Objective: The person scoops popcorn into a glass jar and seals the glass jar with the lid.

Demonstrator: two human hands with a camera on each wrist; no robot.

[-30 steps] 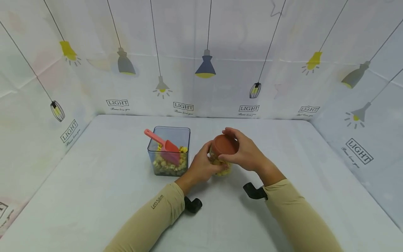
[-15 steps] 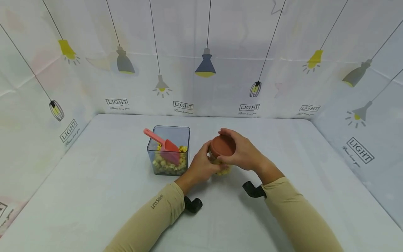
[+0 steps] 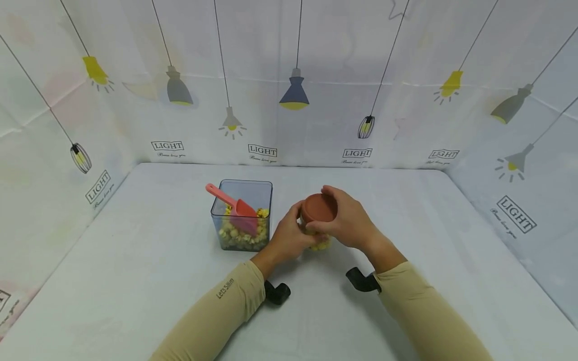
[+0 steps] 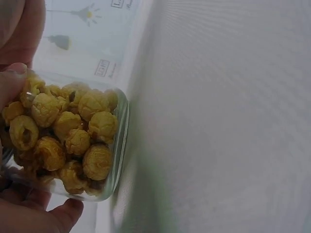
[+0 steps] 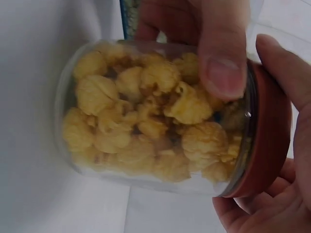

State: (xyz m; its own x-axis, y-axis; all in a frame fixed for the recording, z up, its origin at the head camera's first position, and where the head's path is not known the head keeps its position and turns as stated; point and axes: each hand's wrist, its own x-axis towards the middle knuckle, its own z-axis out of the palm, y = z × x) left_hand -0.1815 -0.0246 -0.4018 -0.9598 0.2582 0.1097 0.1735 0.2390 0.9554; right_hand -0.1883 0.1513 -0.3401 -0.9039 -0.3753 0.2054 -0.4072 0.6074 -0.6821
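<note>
A clear jar filled with yellow popcorn stands on the table, its reddish-brown lid seated on the mouth. My left hand grips the jar's body, thumb across the near side. Around the lid's rim curl the fingers and thumb of my right hand. In the left wrist view the jar's base and popcorn show between my left fingers, while the lid is out of that view. My hands hide much of the jar in the head view.
Left of the jar stands a clear bluish bin partly filled with popcorn. A pink scoop lies in it, handle over the left rim. The white table meets a lamp-printed cloth backdrop behind and at the sides.
My right hand has turned slightly around the lid and its wrist has shifted a little. The lid has levelled and sits slightly further left. My left hand stays on the jar.
</note>
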